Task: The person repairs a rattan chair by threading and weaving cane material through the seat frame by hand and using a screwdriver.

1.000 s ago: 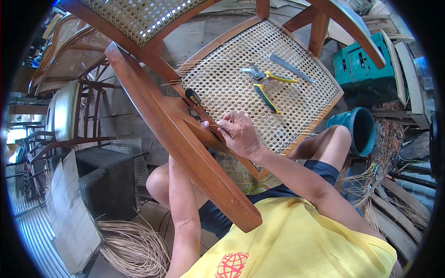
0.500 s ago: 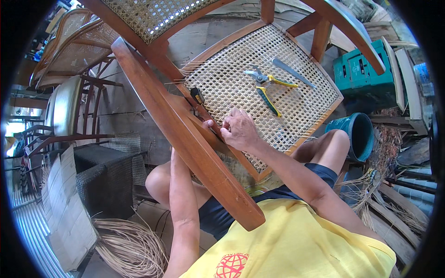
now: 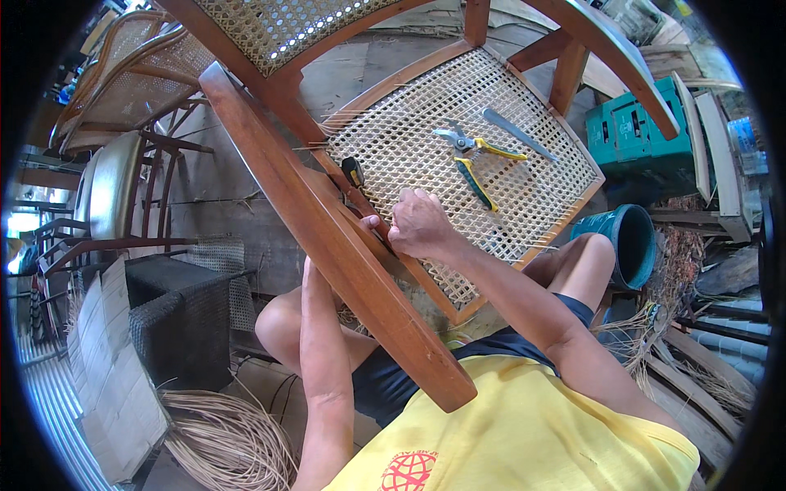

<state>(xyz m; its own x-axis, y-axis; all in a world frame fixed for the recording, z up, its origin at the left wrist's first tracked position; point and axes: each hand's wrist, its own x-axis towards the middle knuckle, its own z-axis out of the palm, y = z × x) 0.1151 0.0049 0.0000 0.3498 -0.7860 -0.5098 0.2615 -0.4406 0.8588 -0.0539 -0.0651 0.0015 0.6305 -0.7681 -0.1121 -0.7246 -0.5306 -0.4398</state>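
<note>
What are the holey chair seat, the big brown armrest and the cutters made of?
Seat: looks like cane, pale and dull, in thin woven strips.
Armrest: seems to be wood, probably varnished, brown with a soft shine.
Cutters: blades probably metal, grey and shiny; yellow and green grips maybe plastic or rubber.

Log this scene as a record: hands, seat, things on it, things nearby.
Seat: woven cane, wood-framed
Left hand: mostly hidden beneath the wooden armrest
Right hand: curled over the seat's edge; contents unclear
On seat: clippers, flat grey tool; black-and-yellow object at left edge
Nearby: teal bucket and green crate, right; cane coil, lower left
</note>
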